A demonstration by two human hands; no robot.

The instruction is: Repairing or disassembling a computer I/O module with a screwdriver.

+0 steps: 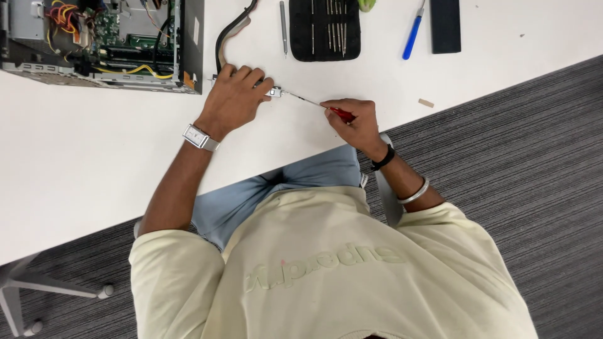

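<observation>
Pinning small silver metal part (274, 92) flat on white table (94, 144), near centre: left hand (235, 97) closed over it; right hand (355, 119) gripped red-handled slim screwdriver (317, 104), tip at part; judged best kept in line, part steady

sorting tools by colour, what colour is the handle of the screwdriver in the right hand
Red. The screwdriver handle shows from the right hand in the head view.

Pale yellow short-sleeved shirt (326, 263), light blue jeans (264, 194), silver wristwatch (200, 137), black band (383, 158), silver bangle (414, 191).
</observation>
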